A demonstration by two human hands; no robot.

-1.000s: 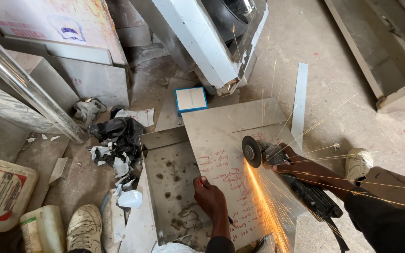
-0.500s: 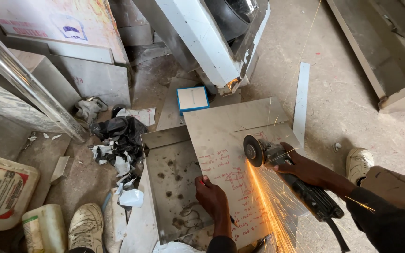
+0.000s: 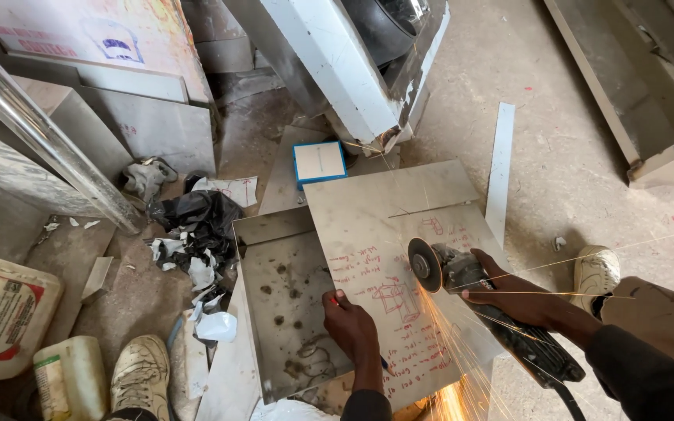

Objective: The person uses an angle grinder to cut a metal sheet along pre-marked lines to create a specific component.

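Sparks fan down toward the bottom centre of the frame from the angle grinder (image 3: 501, 312), whose disc (image 3: 424, 265) bites into the metal sheet (image 3: 399, 234) at centre frame. Right hand (image 3: 520, 296) is wrapped tight round the grinder body, fingers closed on it. Left hand (image 3: 351, 331) presses palm down on the sheet's lower left edge, fingers curled, w/ what looks like a red marker pinched in it. Sheet lies flat over the open metal tray (image 3: 286, 312), centre-left, and carries red sketches and figures

Risks as I judge them:
- left hand is bare and near the disc; if the disc grabs and kicks back, it could run toward those fingers
- sheet rests partly on the tray rim, no clamp visible; only hand pressure holds it, so it may shift or chatter and pinch the disc
- sparks land by the person's own body at bottom centre, and the black plastic and paper scraps (image 3: 193, 226) at left-centre lie near; stray sparks could scorch or light them
- cable exits lower right near the spark path; cannot tell how it lies past the frame edge
- shoe (image 3: 594, 269) at right sits just beside the sheet, close if the grinder slips off the edge
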